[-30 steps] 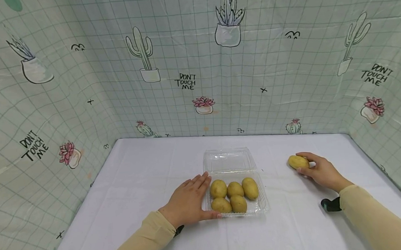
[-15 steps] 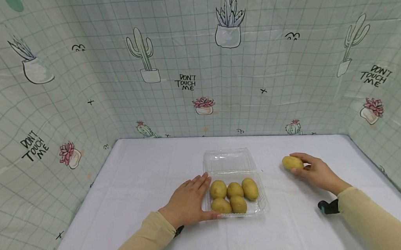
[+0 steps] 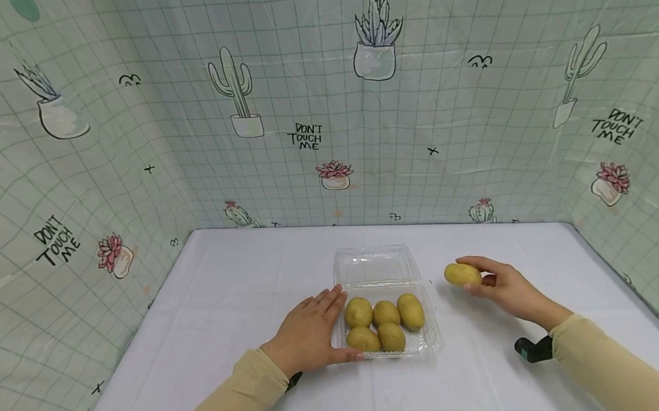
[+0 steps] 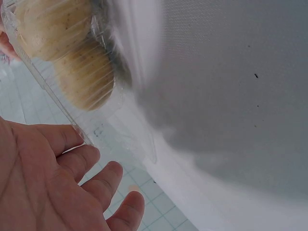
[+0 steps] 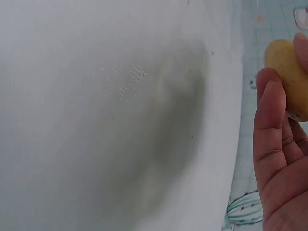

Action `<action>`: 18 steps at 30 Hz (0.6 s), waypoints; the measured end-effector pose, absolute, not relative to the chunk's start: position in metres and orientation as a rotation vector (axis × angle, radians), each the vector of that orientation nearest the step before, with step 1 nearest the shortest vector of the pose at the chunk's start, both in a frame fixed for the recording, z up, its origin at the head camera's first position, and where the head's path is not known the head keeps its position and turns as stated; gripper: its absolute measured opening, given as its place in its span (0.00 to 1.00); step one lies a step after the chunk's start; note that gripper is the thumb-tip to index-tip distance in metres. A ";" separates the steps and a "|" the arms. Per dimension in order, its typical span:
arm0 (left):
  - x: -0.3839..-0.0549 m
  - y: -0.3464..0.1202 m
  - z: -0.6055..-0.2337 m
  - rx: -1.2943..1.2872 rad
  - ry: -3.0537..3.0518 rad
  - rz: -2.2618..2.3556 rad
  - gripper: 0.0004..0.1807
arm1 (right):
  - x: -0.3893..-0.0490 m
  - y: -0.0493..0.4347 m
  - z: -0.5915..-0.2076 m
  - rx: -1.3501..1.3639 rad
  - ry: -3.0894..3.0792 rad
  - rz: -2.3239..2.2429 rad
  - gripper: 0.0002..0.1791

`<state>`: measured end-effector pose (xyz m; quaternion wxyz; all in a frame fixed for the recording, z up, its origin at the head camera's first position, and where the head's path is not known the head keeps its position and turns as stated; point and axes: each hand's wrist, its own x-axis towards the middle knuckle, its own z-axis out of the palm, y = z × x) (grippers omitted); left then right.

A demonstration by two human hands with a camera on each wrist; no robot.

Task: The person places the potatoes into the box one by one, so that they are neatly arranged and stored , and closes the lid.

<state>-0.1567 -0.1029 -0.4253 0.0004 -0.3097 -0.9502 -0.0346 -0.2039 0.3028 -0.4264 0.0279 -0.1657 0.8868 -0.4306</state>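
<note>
A clear plastic clamshell container (image 3: pixel 428 346) lies with its lid folded back, and several potatoes (image 3: pixel 391 337) sit inside it in two rows. My left hand (image 3: pixel 307 333) rests along the container's left side, fingers extended and thumb at its front edge. In the left wrist view its fingertips touch the ribbed wall, behind which potatoes (image 4: pixel 86 77) show. To the right of the container, my right hand (image 3: pixel 507 288) holds one potato (image 3: pixel 461 274) between thumb and fingers. That potato (image 5: pixel 288 72) is partly cut off in the right wrist view, above the white cloth.
The open lid (image 3: pixel 376 265) lies flat behind the container. A white cloth (image 3: pixel 241 264) covers the table, and a grid-patterned curtain with cactus drawings (image 3: pixel 321 103) encloses it at the back and sides. A black wrist device (image 3: pixel 532 349) hangs under the right sleeve.
My right hand has moved left with the potato, closer to the container. The left hand and the container have stayed where they were.
</note>
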 end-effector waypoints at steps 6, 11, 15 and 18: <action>-0.157 -0.103 -0.426 -0.972 -2.977 -0.124 0.60 | -0.198 0.288 -0.423 -0.601 2.670 -1.370 0.31; -0.157 -0.103 -0.427 -0.971 -2.979 -0.115 0.60 | -0.190 0.273 -0.417 -0.694 2.637 -1.368 0.29; -0.157 -0.103 -0.428 -0.975 -2.973 -0.111 0.59 | -0.184 0.262 -0.415 -0.763 2.622 -1.338 0.29; -0.157 -0.103 -0.428 -0.978 -2.971 -0.110 0.59 | -0.181 0.256 -0.414 -0.800 2.611 -1.302 0.29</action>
